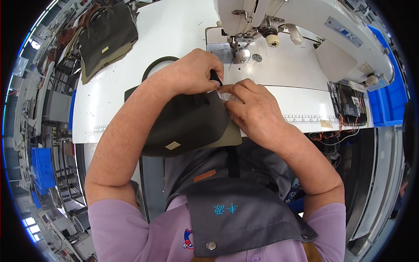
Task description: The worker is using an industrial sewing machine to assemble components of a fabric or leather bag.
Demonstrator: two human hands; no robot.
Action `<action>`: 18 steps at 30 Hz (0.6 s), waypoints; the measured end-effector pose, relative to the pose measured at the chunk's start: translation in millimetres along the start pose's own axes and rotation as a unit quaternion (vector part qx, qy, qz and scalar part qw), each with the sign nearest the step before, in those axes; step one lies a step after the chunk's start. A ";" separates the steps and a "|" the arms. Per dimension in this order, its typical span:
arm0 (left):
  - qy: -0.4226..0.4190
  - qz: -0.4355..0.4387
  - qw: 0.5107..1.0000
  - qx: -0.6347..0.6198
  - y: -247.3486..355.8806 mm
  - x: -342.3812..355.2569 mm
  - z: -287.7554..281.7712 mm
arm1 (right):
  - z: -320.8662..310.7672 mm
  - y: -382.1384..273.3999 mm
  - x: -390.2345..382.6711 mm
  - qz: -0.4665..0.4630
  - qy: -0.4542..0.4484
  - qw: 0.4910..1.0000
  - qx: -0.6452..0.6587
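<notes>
A dark olive fabric bag (181, 122) with a small pale label near its lower edge lies partly on the table and hangs over its front edge. Lighter green cloth shows beneath it. My left hand (200, 72) is closed on the bag's upper right edge, where a bit of black material pokes out between the fingers. Against the same edge, the fingertips of my right hand (253, 102) are pinched together, nearly touching the left fingertips. Exactly what they grip is mostly hidden. A dark strap loop (150, 67) arches out behind my left forearm.
Just beyond my hands stands a white sewing machine (323, 30), its needle area close by. More dark green bag pieces (111, 37) are piled at the far left. Right of the table is a blue bin (393, 105); a black wired box (351, 105) sits at the table's right end.
</notes>
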State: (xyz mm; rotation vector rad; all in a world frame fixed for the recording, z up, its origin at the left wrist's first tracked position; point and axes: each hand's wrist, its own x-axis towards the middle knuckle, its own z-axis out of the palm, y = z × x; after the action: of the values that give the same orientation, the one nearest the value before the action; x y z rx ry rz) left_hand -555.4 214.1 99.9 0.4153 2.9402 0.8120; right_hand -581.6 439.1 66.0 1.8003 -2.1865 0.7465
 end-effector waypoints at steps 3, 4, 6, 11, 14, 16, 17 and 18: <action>-0.048 -0.045 0.996 -0.057 0.0 3.0 -4.1 | -1.6 0.5 0.7 -0.013 -0.018 1.000 -0.008; -0.051 -0.037 0.997 -0.046 1.1 4.0 -4.0 | -2.1 1.9 0.5 -0.010 -0.018 1.000 -0.008; -0.058 -0.029 0.997 -0.036 3.0 6.3 -4.6 | -2.3 5.2 0.5 -0.022 -0.025 0.999 -0.012; 0.006 -0.072 0.967 -0.245 -12.2 -2.4 5.0 | -7.2 1.2 6.2 -0.018 -0.045 0.999 -0.013; 0.157 -0.001 0.939 -0.307 -6.1 -16.5 14.8 | -6.9 3.3 7.4 -0.013 -0.046 0.999 -0.007; 0.213 0.056 0.970 -0.106 15.2 -41.6 4.3 | -6.8 6.1 6.3 -0.004 -0.045 0.999 -0.007; 0.233 0.041 0.969 -0.069 36.2 -53.0 7.2 | -5.4 8.5 5.6 -0.006 -0.048 0.999 -0.013; 0.228 0.012 0.974 -0.005 59.4 -69.3 8.6 | -5.3 7.3 6.2 -0.016 -0.049 0.999 -0.017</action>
State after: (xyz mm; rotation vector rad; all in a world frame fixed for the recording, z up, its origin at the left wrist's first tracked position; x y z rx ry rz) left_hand -473.4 248.3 122.2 0.2965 3.3485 1.0508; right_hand -590.9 437.4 71.6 1.8886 -2.2122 0.6233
